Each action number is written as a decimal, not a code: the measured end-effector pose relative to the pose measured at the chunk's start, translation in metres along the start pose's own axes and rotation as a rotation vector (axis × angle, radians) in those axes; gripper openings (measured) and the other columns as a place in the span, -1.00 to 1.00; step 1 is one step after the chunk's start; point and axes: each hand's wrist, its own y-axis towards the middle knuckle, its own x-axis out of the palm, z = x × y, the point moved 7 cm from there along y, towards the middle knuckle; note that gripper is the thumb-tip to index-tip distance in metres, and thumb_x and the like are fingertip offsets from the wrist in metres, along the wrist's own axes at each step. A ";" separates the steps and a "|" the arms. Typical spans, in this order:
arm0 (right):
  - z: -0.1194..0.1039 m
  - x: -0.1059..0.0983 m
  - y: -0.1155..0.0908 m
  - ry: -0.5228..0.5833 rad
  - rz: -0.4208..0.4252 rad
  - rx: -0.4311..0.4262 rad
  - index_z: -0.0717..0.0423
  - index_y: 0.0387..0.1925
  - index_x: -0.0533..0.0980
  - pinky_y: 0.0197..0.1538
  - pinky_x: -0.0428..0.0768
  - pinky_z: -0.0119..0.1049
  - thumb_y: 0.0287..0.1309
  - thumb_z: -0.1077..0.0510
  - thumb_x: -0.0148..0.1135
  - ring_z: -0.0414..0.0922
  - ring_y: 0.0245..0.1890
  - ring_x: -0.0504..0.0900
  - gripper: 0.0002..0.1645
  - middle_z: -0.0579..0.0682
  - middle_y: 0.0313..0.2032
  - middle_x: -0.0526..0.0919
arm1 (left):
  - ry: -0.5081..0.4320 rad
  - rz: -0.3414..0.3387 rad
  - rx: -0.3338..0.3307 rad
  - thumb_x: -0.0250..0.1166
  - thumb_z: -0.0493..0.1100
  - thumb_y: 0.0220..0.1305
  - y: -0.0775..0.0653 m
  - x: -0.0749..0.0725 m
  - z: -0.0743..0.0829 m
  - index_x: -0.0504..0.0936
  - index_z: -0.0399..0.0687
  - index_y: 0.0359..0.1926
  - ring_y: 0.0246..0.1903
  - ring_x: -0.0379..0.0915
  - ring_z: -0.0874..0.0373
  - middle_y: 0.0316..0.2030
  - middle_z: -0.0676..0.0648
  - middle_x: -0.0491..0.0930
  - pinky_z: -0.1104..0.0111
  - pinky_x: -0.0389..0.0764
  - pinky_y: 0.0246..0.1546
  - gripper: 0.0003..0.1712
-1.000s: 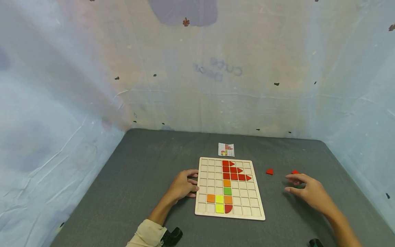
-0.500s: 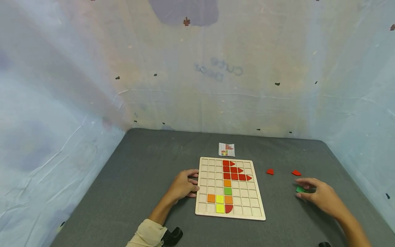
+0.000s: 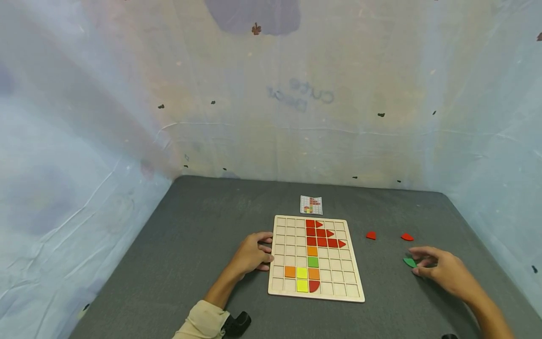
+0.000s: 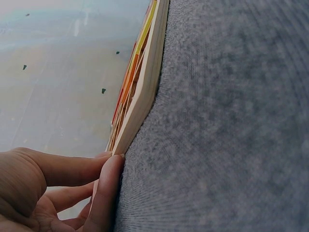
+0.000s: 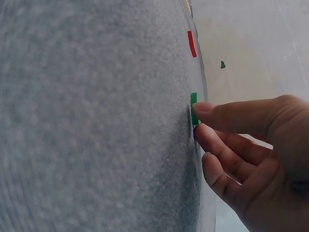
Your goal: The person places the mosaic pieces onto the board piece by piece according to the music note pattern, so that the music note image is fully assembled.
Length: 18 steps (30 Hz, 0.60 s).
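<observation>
My left hand (image 3: pixel 249 254) rests its fingertips against the left edge of the square wooden grid board (image 3: pixel 338 292). In the left wrist view, its thumb and fingers (image 4: pixel 104 193) touch the board's pale edge (image 4: pixel 145 87). Red, orange, yellow and green tiles sit in the board's cells, some square, some triangular, one a red quarter-round (image 3: pixel 314 286). Right of the board, my right hand (image 3: pixel 444 270) pinches a green curved-edge tile (image 3: pixel 409 262) low over the table. In the right wrist view, the thumb covers part of this green tile (image 5: pixel 194 99).
Two loose red tiles lie right of the board, one nearer it (image 3: pixel 371 235) and one farther right (image 3: pixel 407 237). A small printed pattern card (image 3: pixel 311 205) lies behind the board. The grey tabletop (image 3: pixel 203 212) meets hanging pale sheeting (image 3: pixel 237 141) at the back and sides.
My right hand has moved right and toward me, from beside the far red tile to the green tile, which now shows more between the fingertips. My left hand has stayed at the board's edge.
</observation>
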 end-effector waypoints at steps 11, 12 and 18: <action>0.000 0.001 0.001 -0.017 0.001 -0.022 0.25 0.21 0.64 -0.31 0.57 -0.38 0.23 0.10 0.54 -0.39 -0.29 0.61 -0.43 0.03 -0.08 0.77 | -0.001 0.005 -0.006 0.44 -0.52 0.13 0.000 0.000 -0.001 0.51 -0.32 0.41 -0.08 0.63 0.03 0.18 -0.25 0.55 0.24 0.83 -0.42 -0.23; 0.000 0.001 0.001 -0.024 -0.001 -0.025 0.25 0.19 0.65 -0.32 0.55 -0.38 0.24 0.10 0.53 -0.39 -0.30 0.59 -0.45 0.01 -0.09 0.76 | 0.000 0.005 -0.006 0.44 -0.52 0.13 0.000 0.000 -0.001 0.51 -0.32 0.41 -0.08 0.63 0.03 0.18 -0.25 0.55 0.24 0.83 -0.42 -0.23; -0.002 0.003 0.001 -0.035 -0.010 -0.043 0.22 0.10 0.69 -0.34 0.53 -0.39 0.26 0.09 0.52 -0.39 -0.33 0.53 -0.55 -0.07 -0.19 0.69 | 0.000 0.005 -0.005 0.44 -0.52 0.13 0.001 0.000 -0.002 0.51 -0.31 0.41 -0.07 0.63 0.04 0.18 -0.25 0.55 0.23 0.83 -0.42 -0.23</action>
